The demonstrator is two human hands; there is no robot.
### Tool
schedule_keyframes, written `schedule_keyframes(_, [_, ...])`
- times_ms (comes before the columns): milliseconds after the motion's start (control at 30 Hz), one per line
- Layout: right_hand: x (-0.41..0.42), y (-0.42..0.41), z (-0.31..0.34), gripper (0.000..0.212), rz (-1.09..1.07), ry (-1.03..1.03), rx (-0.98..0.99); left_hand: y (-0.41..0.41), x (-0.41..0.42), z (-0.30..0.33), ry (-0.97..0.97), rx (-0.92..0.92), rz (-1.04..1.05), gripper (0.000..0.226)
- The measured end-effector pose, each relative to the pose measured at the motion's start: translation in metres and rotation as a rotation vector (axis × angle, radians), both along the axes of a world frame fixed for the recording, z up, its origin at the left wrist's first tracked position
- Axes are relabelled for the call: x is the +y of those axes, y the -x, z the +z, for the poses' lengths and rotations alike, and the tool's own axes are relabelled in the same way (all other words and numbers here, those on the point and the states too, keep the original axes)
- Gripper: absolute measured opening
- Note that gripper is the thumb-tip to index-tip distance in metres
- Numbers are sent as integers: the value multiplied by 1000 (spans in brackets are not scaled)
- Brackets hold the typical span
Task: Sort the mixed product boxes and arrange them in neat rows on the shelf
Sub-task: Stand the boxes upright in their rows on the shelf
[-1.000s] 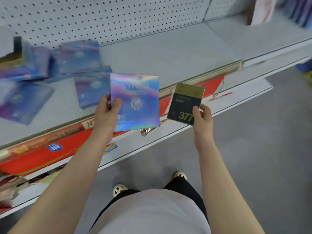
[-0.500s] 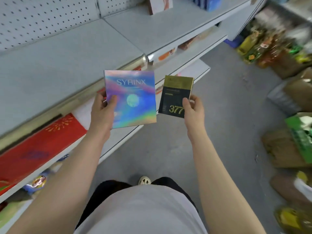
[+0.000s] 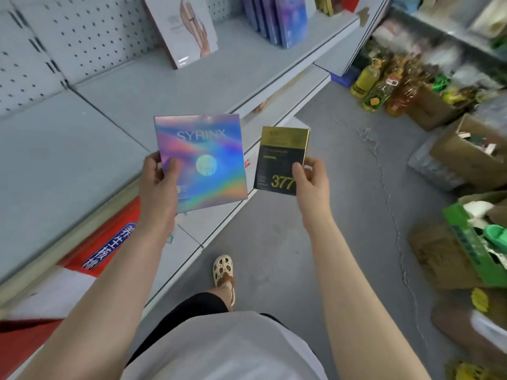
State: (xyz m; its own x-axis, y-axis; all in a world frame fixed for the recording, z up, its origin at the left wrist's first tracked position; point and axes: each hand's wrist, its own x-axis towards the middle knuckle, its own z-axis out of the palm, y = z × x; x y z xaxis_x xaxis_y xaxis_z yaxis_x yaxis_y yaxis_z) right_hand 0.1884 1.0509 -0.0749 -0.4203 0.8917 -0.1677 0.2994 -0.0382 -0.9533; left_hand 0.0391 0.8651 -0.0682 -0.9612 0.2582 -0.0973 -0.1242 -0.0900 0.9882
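Observation:
My left hand (image 3: 158,185) grips a flat iridescent box (image 3: 203,160) marked SYRINX by its lower left corner, thumb on the front. My right hand (image 3: 311,179) pinches a smaller black and gold box (image 3: 279,160) marked 377 at its lower right corner. Both boxes are held upright in front of the grey shelf (image 3: 82,149), above its front edge. On the shelf further right stand a white box with a pink figure (image 3: 183,28) and a row of several blue-purple boxes (image 3: 277,17).
A perforated back panel (image 3: 68,37) rises behind the shelf. A red label strip (image 3: 109,242) runs along the shelf front. Cardboard boxes (image 3: 466,160), oil bottles (image 3: 378,86) and a green carton (image 3: 477,242) crowd the grey floor at the right.
My view has swung to the right along the shelf; the scattered iridescent boxes at the left are out of view. Both hands still hold the same boxes, now facing the standing boxes.

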Motion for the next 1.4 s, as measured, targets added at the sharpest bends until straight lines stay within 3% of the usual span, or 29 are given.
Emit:
schedule_keyframes(333, [152, 103, 31, 11, 47, -39, 85, 106, 153, 24, 20, 46, 36, 13])
schedule_keyframes(533, [252, 148, 20, 22, 49, -14, 104, 139, 240, 18, 22, 61, 50, 9])
schedule_keyframes(1033, [605, 162, 27, 19, 60, -100, 75, 164, 585, 7, 55, 172, 13, 8])
schedule_keyframes(1267, [718, 219, 21, 27, 120, -92, 71, 204, 691, 5, 58, 233, -7, 10])
schedule_keyframes(1400, [772, 263, 17, 28, 151, -122, 20, 236, 745, 2, 142, 273, 3, 28])
